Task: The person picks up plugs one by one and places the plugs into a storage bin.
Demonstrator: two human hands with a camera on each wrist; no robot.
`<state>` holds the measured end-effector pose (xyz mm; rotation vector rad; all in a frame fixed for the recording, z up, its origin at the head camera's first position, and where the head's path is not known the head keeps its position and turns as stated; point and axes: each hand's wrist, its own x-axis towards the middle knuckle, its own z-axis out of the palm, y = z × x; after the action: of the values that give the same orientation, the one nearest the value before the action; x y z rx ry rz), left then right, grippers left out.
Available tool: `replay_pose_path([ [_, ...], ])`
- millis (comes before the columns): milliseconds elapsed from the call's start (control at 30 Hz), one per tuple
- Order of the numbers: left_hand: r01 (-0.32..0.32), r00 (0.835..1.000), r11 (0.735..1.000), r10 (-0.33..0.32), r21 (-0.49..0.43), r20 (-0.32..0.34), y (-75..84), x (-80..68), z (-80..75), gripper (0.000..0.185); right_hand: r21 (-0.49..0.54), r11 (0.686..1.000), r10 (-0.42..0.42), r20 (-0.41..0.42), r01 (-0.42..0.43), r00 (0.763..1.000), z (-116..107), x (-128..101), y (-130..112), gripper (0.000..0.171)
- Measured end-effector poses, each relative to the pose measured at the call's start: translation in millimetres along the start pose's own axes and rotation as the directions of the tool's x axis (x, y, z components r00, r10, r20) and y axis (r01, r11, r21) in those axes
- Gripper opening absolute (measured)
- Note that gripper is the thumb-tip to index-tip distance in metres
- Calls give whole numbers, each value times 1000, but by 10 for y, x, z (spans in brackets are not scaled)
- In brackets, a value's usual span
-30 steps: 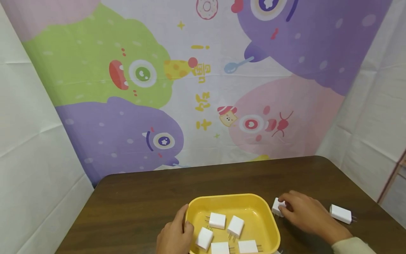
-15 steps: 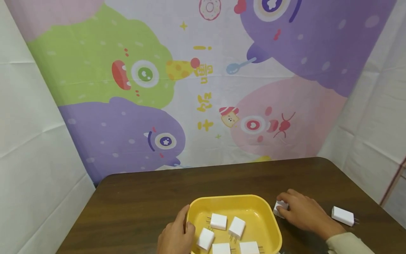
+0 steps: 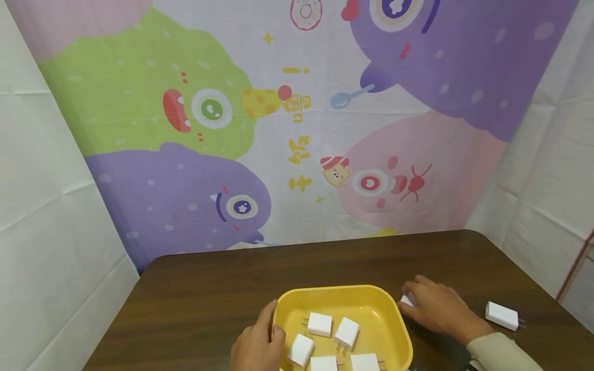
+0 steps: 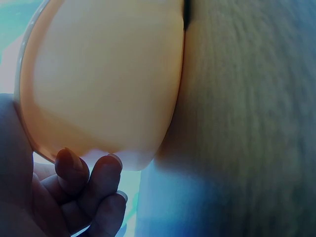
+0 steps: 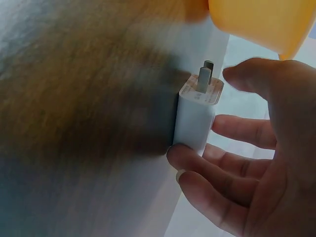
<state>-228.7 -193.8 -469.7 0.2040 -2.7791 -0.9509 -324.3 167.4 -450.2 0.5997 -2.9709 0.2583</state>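
**Right hand closing in on the loose charger beside the tub**

Biggest thing first: the dark wood table (image 3: pixel 209 299) fills the bottom of the head view, with a cartoon monster backdrop (image 3: pixel 278 129) taking up everything above it. Low centre sits the yellow plastic tub (image 3: pixel 394 322), with five white plug adapters (image 3: pixel 319 324) lying loose inside, prongs pointing different ways.

Left hand (image 3: pixel 254 348) is at the tub's left rim, thumb up over the edge and fingers (image 4: pixel 94 182) curled under the wall in the wrist view, so it's gripping the tub and holding it steady.

Right hand (image 3: pixel 438 312) is just right of the tub, on a white charger (image 5: pixel 196 121) lying on the table. Compared with a second ago, the hand has slid over it, and only a sliver of white (image 3: pixel 407 300) now peeks out by the fingertips. The wrist cam shows fingers (image 5: pixel 217 170) curling under one side and the thumb coming round by the prongs: partly closed around it, touching, but I wouldn't call it a firm pinch yet. The charger doesn't look lifted.

One more charger (image 3: pixel 501 315) lies far right on the table, untouched.
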Motion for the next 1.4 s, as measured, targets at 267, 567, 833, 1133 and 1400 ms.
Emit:
replay_pose_path([
  [267, -6, 1000, 1000, 6, -7, -14, 18, 3, -5, 48, -9, 1000, 23, -4, -23, 1000, -3, 50, 4, 26],
  [567, -8, 1000, 1000, 8, -6, -9, 17, 11, 0, 49, -8, 1000, 29, -6, -29, 1000, 32, 46, 41, 24],
  [833, -23, 1000, 1000, 23, -6, -19, 17, 7, -3, 49, -19, 1000, 5, -23, -6, 1000, 57, 4, 42, 30],
  [1133, -15, 1000, 1000, 15, -8, -23, 1, -7, 3, 48, 6, 1000, 1, -29, -1, 1000, 87, -34, 38, 37],
  [1400, -5, 1000, 1000, 5, 0, -22, -10, -15, 3, 48, 28, 999, -25, -49, 27, 998, 126, -44, 80, 34],
])
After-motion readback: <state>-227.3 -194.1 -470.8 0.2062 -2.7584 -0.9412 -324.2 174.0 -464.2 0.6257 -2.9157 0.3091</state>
